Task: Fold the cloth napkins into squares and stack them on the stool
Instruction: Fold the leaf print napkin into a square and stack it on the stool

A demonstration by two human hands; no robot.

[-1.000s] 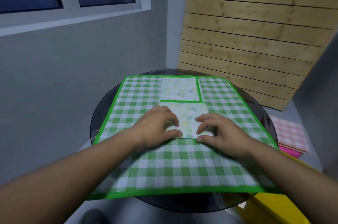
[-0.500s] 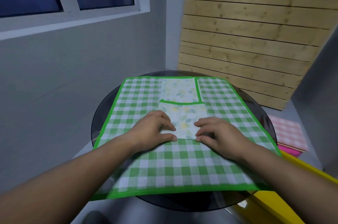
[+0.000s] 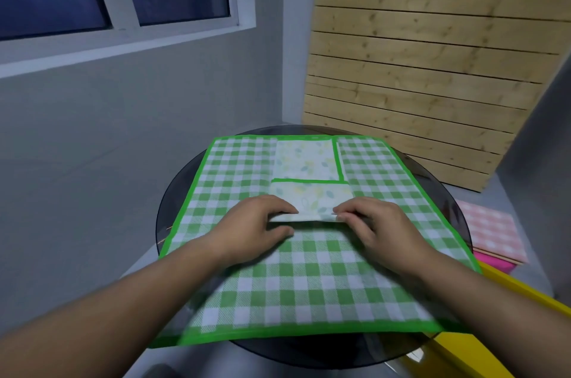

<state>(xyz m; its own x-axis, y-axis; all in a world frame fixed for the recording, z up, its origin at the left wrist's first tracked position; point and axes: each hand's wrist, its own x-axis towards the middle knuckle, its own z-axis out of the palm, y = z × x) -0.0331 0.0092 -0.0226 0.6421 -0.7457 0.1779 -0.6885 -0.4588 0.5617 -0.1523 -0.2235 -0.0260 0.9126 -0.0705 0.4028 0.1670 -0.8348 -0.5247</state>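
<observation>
A pale napkin [image 3: 312,197] with a leaf print lies folded on a large green checked cloth [image 3: 309,279] that covers the round dark glass table [image 3: 173,207]. My left hand [image 3: 253,223] and my right hand [image 3: 375,223] pinch the napkin's near edge from either side and lift it off the cloth. A second leaf-print piece [image 3: 304,160] lies flat just beyond, framed by green trim.
A pink checked napkin [image 3: 491,232] rests on a pink surface [image 3: 494,263] low at the right, past the table rim. A yellow object [image 3: 525,294] runs along the near right. A grey wall stands to the left and a wooden slat panel [image 3: 417,69] behind.
Both hands have gone from pressing flat on the napkin to pinching its near edge, which has lifted and drawn away from me. The view has shifted slightly.
</observation>
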